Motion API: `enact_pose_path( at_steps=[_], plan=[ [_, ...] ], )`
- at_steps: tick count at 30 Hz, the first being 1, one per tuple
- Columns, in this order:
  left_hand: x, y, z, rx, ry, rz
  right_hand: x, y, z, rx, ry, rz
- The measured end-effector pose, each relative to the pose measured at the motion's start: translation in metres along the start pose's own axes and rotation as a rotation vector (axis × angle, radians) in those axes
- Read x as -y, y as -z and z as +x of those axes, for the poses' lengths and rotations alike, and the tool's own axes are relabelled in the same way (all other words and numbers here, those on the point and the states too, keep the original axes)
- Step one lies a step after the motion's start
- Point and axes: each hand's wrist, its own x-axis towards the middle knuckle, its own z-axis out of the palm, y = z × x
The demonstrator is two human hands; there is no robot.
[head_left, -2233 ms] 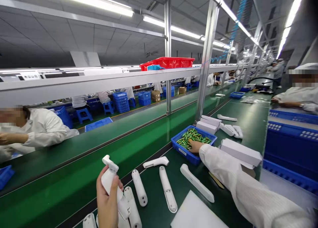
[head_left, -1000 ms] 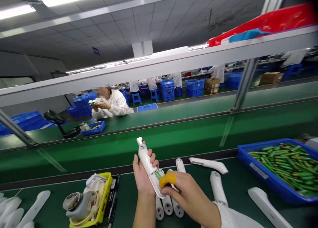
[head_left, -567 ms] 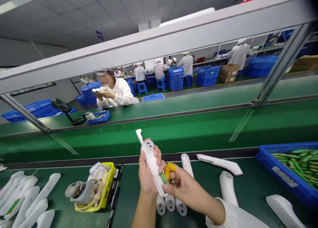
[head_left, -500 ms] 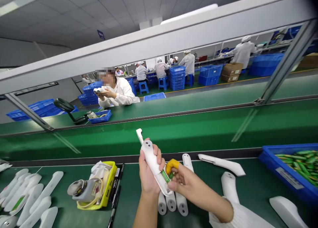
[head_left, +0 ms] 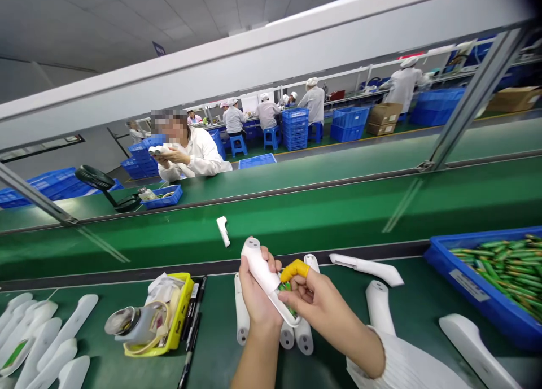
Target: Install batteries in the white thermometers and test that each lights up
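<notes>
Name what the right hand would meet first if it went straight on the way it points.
The right hand would likely first meet the white device held in the left hand; exact contact is unclear.

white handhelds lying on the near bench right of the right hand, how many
3: a far white handheld, a second handheld by the sleeve, a third handheld near the blue tray. Another handheld, uncounted, peeks out behind the right hand; more may be hidden.
</notes>
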Motion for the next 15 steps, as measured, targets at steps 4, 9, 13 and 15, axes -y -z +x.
enact_pose_path(
  at_steps=[4, 9, 13, 15],
  plan=[
    [-0.007, -0.002, -0.003, -0.097, -0.049, -0.066, 0.000, -0.017, -0.010, -0.168, 0.412, -0.181],
    [-0.015, -0.006, -0.001, -0.128, -0.135, -0.055, -0.008, -0.038, -0.019, -0.269, 0.552, -0.247],
    [-0.014, -0.005, -0.001, -0.240, -0.240, 0.101, -0.015, -0.037, -0.014, -0.257, 0.532, -0.326],
    [-0.015, -0.005, -0.002, -0.170, -0.243, 0.177, -0.015, -0.030, -0.009, -0.278, 0.444, -0.361]
  ],
)
